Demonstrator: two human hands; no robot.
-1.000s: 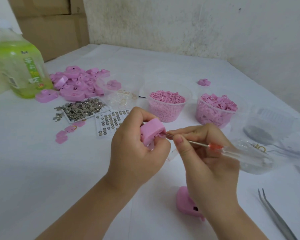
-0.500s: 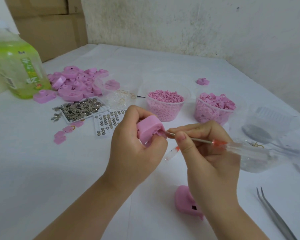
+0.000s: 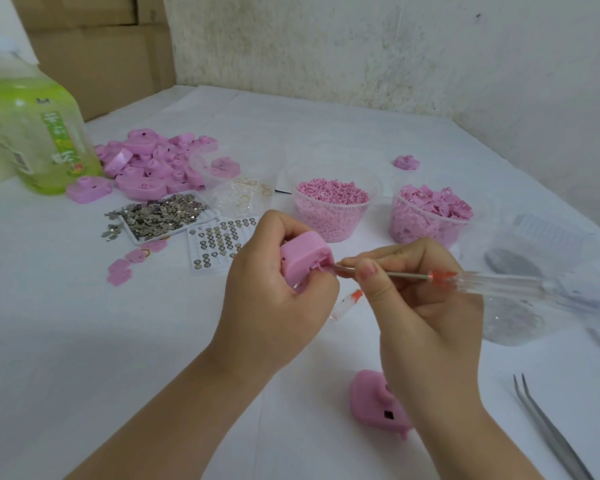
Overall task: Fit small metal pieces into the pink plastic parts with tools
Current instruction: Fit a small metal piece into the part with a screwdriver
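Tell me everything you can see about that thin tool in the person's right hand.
The screwdriver looks like a slim one: a thin bright metal shaft, a red-orange collar, then a clear plastic handle. It lies almost level, tip pointing left, handle reaching out to the right. The right hand pinches the shaft between thumb and fingers. Its tip meets the edge of the pink plastic part gripped in the left hand; the exact contact is too small to make out.
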